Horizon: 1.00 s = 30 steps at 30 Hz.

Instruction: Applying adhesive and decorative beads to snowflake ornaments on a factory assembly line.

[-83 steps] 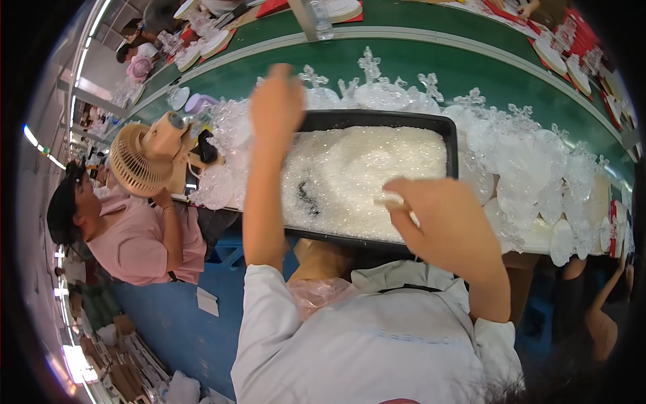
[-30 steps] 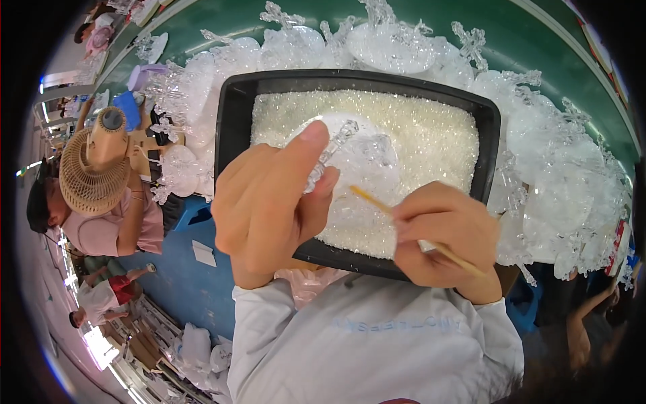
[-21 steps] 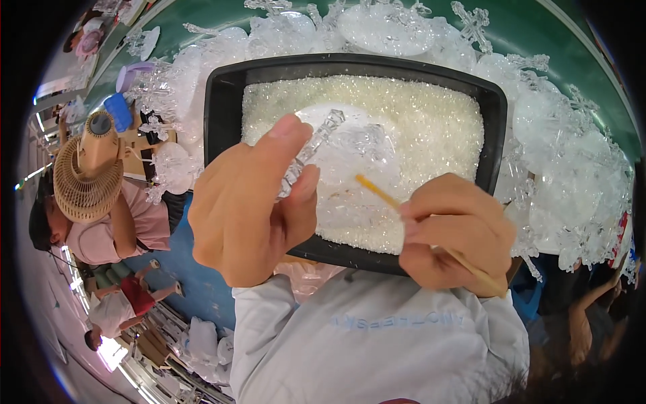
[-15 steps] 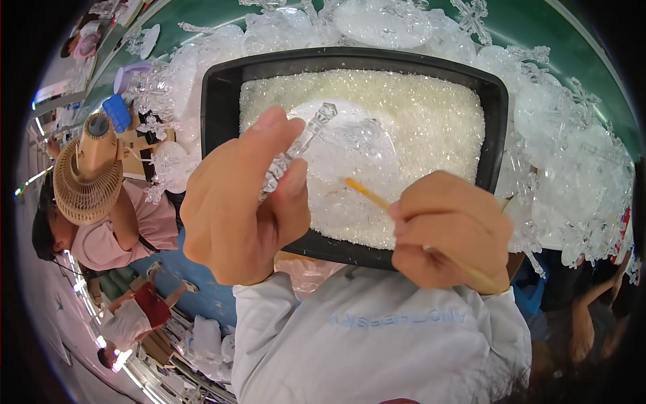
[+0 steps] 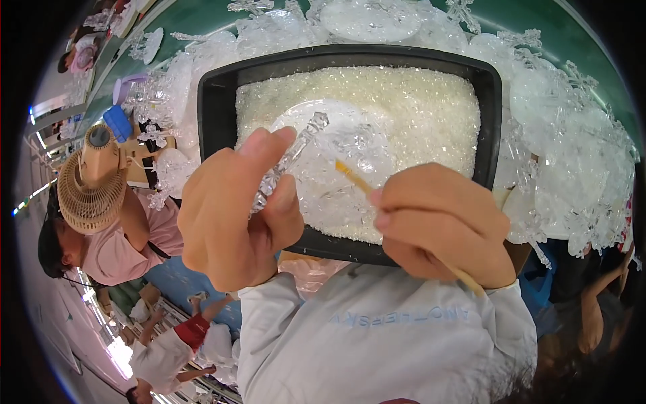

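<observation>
My left hand [image 5: 235, 209] is closed around a clear faceted stem [image 5: 294, 151], pinched between thumb and fingers and tilted, its upper end poking out. Beside that stem, a clear round disc [image 5: 313, 188] shows over the glittering granules; whether the two are joined I cannot tell. In my right hand [image 5: 444, 222] is a thin paintbrush [image 5: 356, 180] with a yellowish tip, its handle running back under the palm. The brush tip points left toward the stem, apart from it in the picture. Below both hands sits a black tray [image 5: 219, 121] filled with white, glittering granules [image 5: 431, 114].
Heaps of clear plastic pieces [image 5: 572, 168] with round bases surround the tray on the green table [image 5: 525, 20]. At the left stand a beige fan [image 5: 94, 192] and a blue container [image 5: 118, 123]. Other people [image 5: 128, 246] are at the left and right.
My right hand has moved a little left, bringing the brush tip up and left. The left hand keeps its hold on the clear stem. A person in the background has shifted.
</observation>
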Available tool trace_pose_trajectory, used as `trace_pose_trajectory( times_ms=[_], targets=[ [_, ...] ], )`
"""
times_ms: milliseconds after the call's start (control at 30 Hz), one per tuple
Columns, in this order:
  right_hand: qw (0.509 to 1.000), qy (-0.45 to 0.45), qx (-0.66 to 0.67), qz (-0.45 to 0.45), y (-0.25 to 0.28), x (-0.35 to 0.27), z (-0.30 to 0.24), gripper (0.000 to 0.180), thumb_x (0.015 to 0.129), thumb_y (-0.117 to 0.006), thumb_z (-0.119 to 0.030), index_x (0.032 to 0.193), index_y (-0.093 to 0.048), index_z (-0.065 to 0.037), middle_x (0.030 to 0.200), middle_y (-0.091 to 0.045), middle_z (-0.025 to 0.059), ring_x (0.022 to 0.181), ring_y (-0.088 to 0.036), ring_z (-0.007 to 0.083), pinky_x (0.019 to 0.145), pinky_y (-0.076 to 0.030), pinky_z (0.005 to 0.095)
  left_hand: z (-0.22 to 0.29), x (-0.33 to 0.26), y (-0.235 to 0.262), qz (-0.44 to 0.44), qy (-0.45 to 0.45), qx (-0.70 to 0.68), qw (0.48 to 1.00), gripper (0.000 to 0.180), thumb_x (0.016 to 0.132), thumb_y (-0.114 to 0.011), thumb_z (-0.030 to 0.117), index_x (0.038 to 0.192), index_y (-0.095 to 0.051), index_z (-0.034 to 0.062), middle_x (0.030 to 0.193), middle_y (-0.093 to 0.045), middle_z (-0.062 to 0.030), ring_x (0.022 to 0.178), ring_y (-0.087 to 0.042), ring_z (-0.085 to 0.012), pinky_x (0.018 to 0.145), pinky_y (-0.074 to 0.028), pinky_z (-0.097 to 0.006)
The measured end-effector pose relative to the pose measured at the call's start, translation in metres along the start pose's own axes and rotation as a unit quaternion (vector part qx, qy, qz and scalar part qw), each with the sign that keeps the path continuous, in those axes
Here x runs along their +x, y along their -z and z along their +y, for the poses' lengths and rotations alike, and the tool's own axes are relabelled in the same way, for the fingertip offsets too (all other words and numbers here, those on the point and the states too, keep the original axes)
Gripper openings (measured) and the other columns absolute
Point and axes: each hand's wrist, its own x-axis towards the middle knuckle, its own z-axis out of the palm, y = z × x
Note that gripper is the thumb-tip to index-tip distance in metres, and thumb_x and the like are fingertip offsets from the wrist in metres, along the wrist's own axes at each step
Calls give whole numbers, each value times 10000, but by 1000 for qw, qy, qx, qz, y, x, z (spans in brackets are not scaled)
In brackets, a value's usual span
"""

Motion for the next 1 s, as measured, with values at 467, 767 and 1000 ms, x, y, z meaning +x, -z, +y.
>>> trace_pose_trajectory(
  times_ms=[467,767,1000],
  targets=[
    [998,52,-35,27,-6,-4,2,276,606,-769,-69,841,-676,42,825,-656,186,647,-664,289,540,-561,319,-9,-3,-14,64,0,-25,998,256,883,-707,-44,1053,-638,-223,967,-743,-293,639,-752,-315,570,-603,-330],
    [996,70,-43,38,-6,-5,4,276,632,-729,-87,867,-696,53,842,-662,207,665,-678,300,549,-575,353,-9,0,-16,60,-13,-9,998,321,985,-618,46,1132,-618,-240,982,-721,-324,634,-735,-304,535,-598,-310],
    [998,55,-43,-4,-3,-5,3,309,601,-766,-23,892,-693,51,841,-665,199,661,-673,285,537,-561,322,-10,1,-17,73,-3,9,997,323,971,-633,57,1143,-637,-217,858,-744,-275,620,-735,-252,534,-560,-271]
  ],
)
